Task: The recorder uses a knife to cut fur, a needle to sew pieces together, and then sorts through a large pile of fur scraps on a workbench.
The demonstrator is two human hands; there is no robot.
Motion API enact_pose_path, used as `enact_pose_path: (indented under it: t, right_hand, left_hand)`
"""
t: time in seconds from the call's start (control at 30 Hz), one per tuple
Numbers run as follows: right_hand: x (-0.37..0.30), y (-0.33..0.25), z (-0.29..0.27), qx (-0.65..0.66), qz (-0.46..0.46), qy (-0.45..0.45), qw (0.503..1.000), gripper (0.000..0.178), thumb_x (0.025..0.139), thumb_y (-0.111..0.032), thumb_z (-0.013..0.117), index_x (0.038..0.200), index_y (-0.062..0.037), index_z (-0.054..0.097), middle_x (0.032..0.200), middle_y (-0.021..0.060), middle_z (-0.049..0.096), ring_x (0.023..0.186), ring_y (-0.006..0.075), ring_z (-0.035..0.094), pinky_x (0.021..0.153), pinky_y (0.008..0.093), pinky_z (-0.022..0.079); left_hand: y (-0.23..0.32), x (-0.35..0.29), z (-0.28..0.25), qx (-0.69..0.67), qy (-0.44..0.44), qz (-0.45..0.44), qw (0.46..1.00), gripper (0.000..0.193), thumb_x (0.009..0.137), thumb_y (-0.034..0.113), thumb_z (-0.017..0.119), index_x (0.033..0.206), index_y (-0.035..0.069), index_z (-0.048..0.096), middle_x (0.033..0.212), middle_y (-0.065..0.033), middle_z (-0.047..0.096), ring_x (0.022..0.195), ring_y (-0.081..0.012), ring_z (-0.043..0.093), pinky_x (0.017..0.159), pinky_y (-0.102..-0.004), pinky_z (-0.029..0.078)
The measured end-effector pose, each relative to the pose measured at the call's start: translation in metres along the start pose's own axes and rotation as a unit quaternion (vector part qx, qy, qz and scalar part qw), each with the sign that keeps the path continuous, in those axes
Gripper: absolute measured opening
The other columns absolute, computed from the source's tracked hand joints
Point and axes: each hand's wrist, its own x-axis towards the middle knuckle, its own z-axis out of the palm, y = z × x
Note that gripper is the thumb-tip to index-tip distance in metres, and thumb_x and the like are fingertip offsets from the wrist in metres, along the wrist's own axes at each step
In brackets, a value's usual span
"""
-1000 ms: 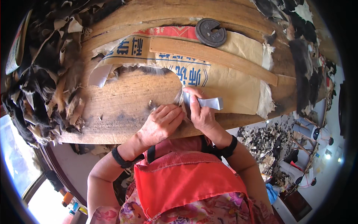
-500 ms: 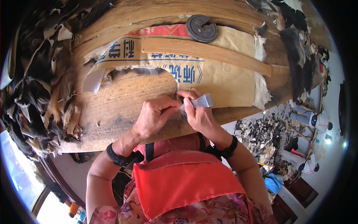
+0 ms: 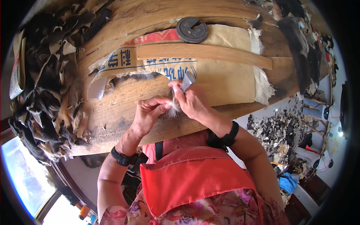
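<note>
A small tuft of pale fur [image 3: 173, 110] is pinched between the thumb and index finger of my left hand [image 3: 147, 114], just above the near part of the wooden board. Close beside it on the right, my right hand [image 3: 194, 102] is closed round a flat grey metal tool [image 3: 188, 81], perhaps a blade, whose wide end points away from me. Part of that tool is hidden by the fingers. Below both hands lies a brown paper sheet [image 3: 228, 84] with a torn, curved cut-out, and dark fur shows along that edge.
A wooden strip [image 3: 210, 51] and a round slotted iron weight [image 3: 192, 30] press on the paper. Dark fur scraps [image 3: 45, 93] are heaped on the board's left, more hang at its right [image 3: 296, 45]. Another scrap pile [image 3: 277, 131] lies beyond the board on the right.
My right hand has moved away from me with the metal tool, which has turned more upright. The pale tuft in my left fingers now shows more fully. The whole view has shifted slightly.
</note>
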Motion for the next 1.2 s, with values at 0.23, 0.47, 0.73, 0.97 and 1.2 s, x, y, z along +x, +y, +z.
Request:
enact_pose_path:
  t: [0.23,0.47,0.73,0.97,1.2]
  right_hand:
    - [0.001,0.0,-0.007,0.065,0.079,-0.03,0.994,0.029,0.104,-0.025,0.05,0.095,-0.0011,0.064,0.076,0.0213,0.066,0.068,0.0395,0.066,0.059,0.0496,0.05]
    - [0.015,-0.015,-0.055,0.207,0.096,-0.061,0.972,0.034,0.104,-0.029,0.052,0.092,0.0009,0.062,0.075,0.0164,0.066,0.069,0.0289,0.067,0.066,0.0421,0.055]
    - [0.069,0.054,-0.174,-0.193,0.041,0.041,0.979,0.042,0.078,-0.025,0.084,0.1,0.0005,0.059,0.1,0.016,0.06,0.087,0.0351,0.065,0.08,0.0448,0.054]
    - [0.049,0.106,-0.195,-0.188,-0.036,-0.052,0.98,0.04,0.074,-0.024,0.085,0.103,-0.0085,0.062,0.101,0.0062,0.063,0.086,0.0303,0.067,0.073,0.04,0.057]
    - [0.018,0.086,-0.309,-0.219,-0.091,0.171,0.956,0.067,0.069,-0.003,0.084,0.133,-0.0181,0.07,0.105,0.0055,0.065,0.082,0.0204,0.068,0.071,0.0349,0.058]
  left_hand:
    - [0.014,0.028,-0.001,-0.103,0.126,0.067,0.984,0.011,0.101,0.009,0.063,0.104,0.004,0.071,0.095,-0.0046,0.074,0.081,-0.011,0.066,0.082,-0.0251,0.052]
    - [0.085,0.007,-0.017,0.167,-0.033,0.08,0.982,0.026,0.097,0.025,0.068,0.095,0.0,0.074,0.083,-0.0121,0.074,0.089,-0.0218,0.07,0.09,-0.038,0.052]
    - [0.016,0.035,0.058,0.65,-0.221,0.331,0.647,0.076,0.079,0.024,0.076,0.147,0.005,0.049,0.156,-0.0184,0.043,0.148,-0.0368,0.038,0.123,-0.0585,0.027]
    - [0.008,0.041,0.089,0.756,-0.179,0.371,0.509,0.05,0.089,0.011,0.059,0.137,-0.003,0.055,0.141,-0.0282,0.054,0.136,-0.0435,0.05,0.112,-0.0564,0.043]
    - [0.052,0.085,0.057,0.472,0.009,0.223,0.853,0.012,0.093,0.002,0.065,0.102,0.001,0.073,0.093,-0.0151,0.075,0.084,-0.0248,0.074,0.074,-0.0377,0.058]
